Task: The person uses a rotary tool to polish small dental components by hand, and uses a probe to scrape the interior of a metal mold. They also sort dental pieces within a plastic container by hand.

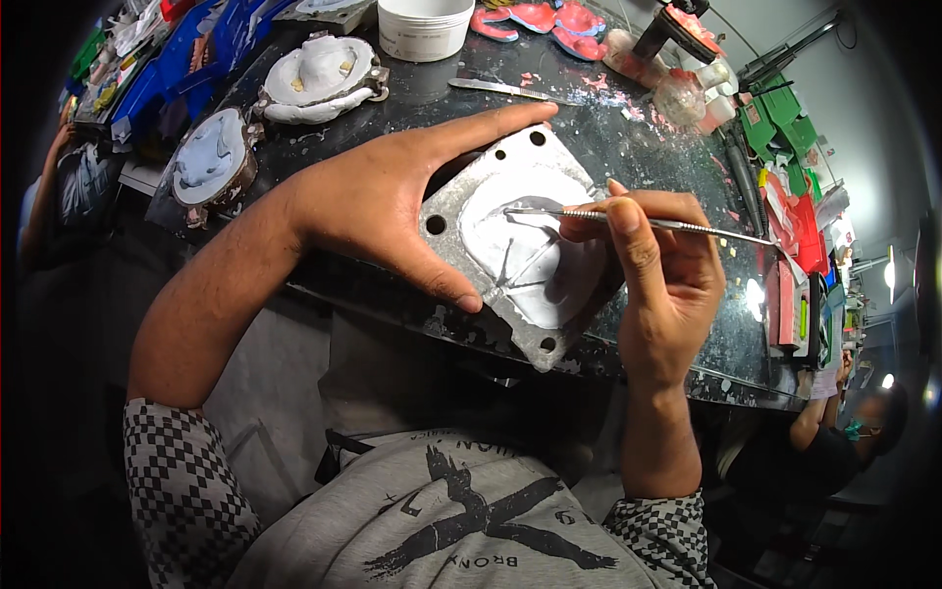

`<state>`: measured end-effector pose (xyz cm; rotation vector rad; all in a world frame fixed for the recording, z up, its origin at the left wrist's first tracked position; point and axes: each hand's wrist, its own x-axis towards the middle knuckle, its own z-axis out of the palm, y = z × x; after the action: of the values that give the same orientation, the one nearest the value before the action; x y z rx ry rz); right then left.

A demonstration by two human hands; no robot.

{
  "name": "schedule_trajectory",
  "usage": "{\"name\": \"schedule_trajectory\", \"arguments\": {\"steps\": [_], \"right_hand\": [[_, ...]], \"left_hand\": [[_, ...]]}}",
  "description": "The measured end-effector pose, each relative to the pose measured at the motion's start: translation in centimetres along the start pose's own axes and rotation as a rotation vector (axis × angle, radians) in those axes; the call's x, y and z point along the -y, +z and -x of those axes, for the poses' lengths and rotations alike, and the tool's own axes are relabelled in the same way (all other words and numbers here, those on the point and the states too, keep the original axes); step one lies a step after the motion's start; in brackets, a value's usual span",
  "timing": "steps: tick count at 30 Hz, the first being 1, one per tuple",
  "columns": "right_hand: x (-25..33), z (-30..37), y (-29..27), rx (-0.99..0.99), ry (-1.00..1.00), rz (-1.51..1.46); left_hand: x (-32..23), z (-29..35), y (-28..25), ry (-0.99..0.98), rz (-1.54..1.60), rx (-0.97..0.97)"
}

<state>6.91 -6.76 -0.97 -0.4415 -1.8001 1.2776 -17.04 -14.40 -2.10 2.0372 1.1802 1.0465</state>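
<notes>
A grey metal dental flask half [527, 336] with round holes in its corners is tilted near the front edge of the bench. White plaster [567, 285] fills it, with dark grooves meeting near its lower left. My left hand [383, 187] is wrapped round the flask's left side, thumb at the front and fingers stretched along the far edge. Between the thumb and fingers of my right hand [667, 280] is a thin metal dental carver [687, 228] with ridged grips. Its left tip touches the plaster, or lies just above it, in the upper part; which one I cannot tell.
Behind the flask lie a metal knife [505, 90], a white tub [425, 29] and pink moulded pieces [535, 18]. Two plaster-filled flasks [319, 79] [211, 157] stand left. A glass jar [679, 101] and green bins [775, 123] are right. Another person [824, 442] sits far right.
</notes>
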Motion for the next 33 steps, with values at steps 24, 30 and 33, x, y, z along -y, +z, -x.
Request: {"name": "schedule_trajectory", "arguments": {"steps": [24,30,33], "right_hand": [[-0.3,-0.3,-0.4,0.048,-0.069,0.021],[-0.6,-0.3,-0.7,0.064,-0.098,0.127],[-0.4,-0.4,-1.0,0.018,-0.106,0.019]], "left_hand": [[-0.1,0.1,0.0,-0.015,0.042,0.001],[0.0,0.0,0.0,-0.003,0.049,0.000],[0.0,0.0,0.1,0.055,-0.077,-0.026]]}}
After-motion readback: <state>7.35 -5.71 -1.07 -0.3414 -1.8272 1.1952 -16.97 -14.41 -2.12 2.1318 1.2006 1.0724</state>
